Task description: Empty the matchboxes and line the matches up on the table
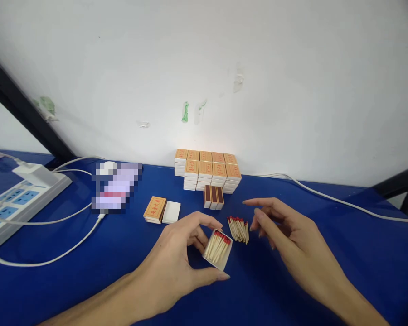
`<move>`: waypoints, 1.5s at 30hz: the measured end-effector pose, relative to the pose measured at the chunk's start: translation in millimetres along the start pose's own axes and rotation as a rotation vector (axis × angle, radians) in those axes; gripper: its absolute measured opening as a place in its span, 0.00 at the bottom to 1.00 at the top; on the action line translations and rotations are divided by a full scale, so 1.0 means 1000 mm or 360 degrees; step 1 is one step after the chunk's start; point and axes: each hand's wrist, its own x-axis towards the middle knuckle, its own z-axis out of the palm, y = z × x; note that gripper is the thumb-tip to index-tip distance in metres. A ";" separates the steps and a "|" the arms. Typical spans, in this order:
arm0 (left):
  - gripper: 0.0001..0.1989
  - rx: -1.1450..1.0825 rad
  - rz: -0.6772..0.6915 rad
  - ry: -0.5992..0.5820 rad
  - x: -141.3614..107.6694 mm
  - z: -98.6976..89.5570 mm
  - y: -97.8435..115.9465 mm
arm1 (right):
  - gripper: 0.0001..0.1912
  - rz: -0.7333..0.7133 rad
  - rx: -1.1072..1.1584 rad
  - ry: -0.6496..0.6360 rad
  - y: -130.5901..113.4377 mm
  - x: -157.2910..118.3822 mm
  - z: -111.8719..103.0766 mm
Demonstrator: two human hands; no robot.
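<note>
My left hand (187,256) grips a white matchbox tray (226,261) between thumb and fingers, tilted so its inside faces me. Red-tipped matches (218,246) lie in the tray. Just beyond it, a loose pile of red-headed matches (238,230) rests on the blue table. My right hand (285,235) hovers to the right of that pile, fingers apart, with nothing visible in them. Left of my left hand lie an orange matchbox sleeve (155,208) and a white tray-shaped piece (172,212), side by side.
Stacked matchboxes (207,170) stand against the white wall (204,68). Several boxes on edge (213,197), dark strips up, stand before them. At left are a power strip (23,199), a blurred phone (117,188) and white cables (51,261). Another cable (333,203) runs along the right.
</note>
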 end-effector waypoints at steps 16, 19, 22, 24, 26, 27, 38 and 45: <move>0.34 -0.0566 0.0016 -0.0113 -0.001 0.002 0.006 | 0.22 0.0454 0.1197 -0.0393 -0.040 -0.028 0.037; 0.32 -0.0495 0.0061 0.0023 -0.001 0.002 0.004 | 0.21 0.0669 0.1371 -0.0357 -0.045 -0.031 0.040; 0.31 -0.0373 0.0135 0.0169 -0.003 0.000 0.001 | 0.18 0.0747 0.1502 -0.0400 -0.045 -0.032 0.041; 0.32 -0.0298 0.0186 0.0219 -0.003 -0.001 0.000 | 0.17 0.0749 0.1584 -0.0465 -0.042 -0.030 0.042; 0.32 -0.0253 0.0238 0.0231 -0.003 -0.001 -0.002 | 0.17 0.0740 0.1654 -0.0565 -0.039 -0.027 0.045; 0.32 -0.0233 0.0269 0.0233 -0.002 -0.001 -0.002 | 0.17 0.0740 0.1673 -0.0618 -0.037 -0.026 0.047; 0.34 0.0585 0.0745 0.0059 -0.006 -0.009 0.000 | 0.16 0.0972 0.1763 -0.0449 -0.063 -0.018 0.072; 0.34 0.1103 0.0936 -0.0144 -0.009 -0.012 0.006 | 0.11 0.1024 0.1765 -0.0386 -0.048 -0.021 0.075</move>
